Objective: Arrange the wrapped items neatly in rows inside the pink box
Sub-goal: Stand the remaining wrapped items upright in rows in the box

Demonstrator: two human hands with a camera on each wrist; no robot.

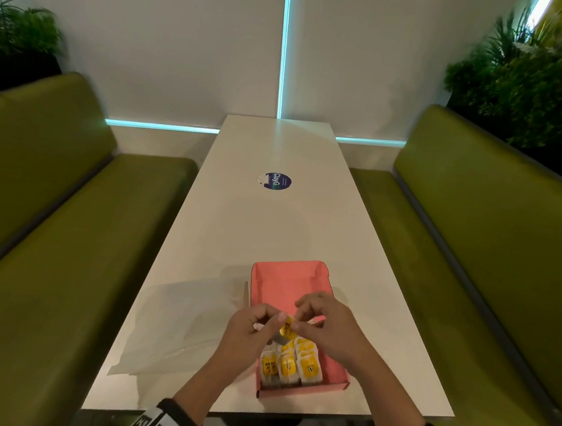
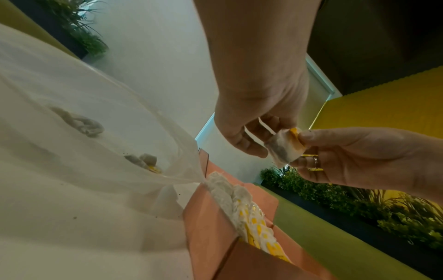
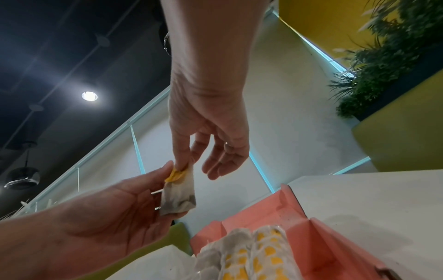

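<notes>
An open pink box (image 1: pixel 286 280) lies on the white table, its far half bare. Several white wrapped items with yellow labels (image 1: pixel 289 364) stand in rows at its near end. Both hands hover above the box and share one wrapped item (image 1: pixel 287 326). My left hand (image 1: pixel 273 319) holds the packet's body (image 3: pixel 178 199) between thumb and fingers. The right hand (image 1: pixel 299 315), with a ring on it, pinches the packet's yellow top (image 3: pixel 177 173). In the left wrist view the same item (image 2: pixel 285 149) sits between the two hands.
A clear plastic bag (image 1: pixel 169 331) lies flat left of the box, with a few wrapped items (image 2: pixel 141 160) inside. A round blue sticker (image 1: pixel 277 181) marks the table's middle. Green benches (image 1: pixel 53 228) flank the table, and planters stand behind them.
</notes>
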